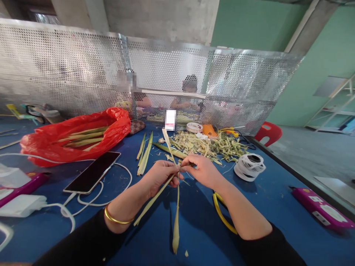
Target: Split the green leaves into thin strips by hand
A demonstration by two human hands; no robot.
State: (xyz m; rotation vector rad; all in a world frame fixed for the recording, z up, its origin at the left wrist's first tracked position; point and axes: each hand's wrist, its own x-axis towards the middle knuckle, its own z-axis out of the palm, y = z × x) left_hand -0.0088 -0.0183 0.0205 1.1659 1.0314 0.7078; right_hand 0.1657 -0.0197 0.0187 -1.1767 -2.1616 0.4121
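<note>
The left hand (162,173) and the right hand (202,170) meet above the middle of the surface (199,229), thumbs and fingers closed in a narrow pinch on leaf strips (177,214). The strips cross at the fingertips, where the fingers hide how they join. One strip's long axis runs away from the person, its broad pale end pointing forward and slightly left. A second slants back and left under the left hand, toward the gold bangle (118,218) on that wrist. A third hangs nearly straight back toward the person, widening near its tip.

Beneath the right forearm, a curved yellow handle (222,216) shows in part. Loose leaves (145,159) lie just beyond the left wrist, pointing forward. A pile of scraps (191,144) spreads beyond the hands, with a white spool (249,167) near its right end. To the left, a phone (93,173) lies aslant beside a white cable (129,177); behind it, a red bag (41,144) holds more long leaves. A purple tool (321,208) lies well apart at the right. A perforated screen (166,62) stands behind the surface.
</note>
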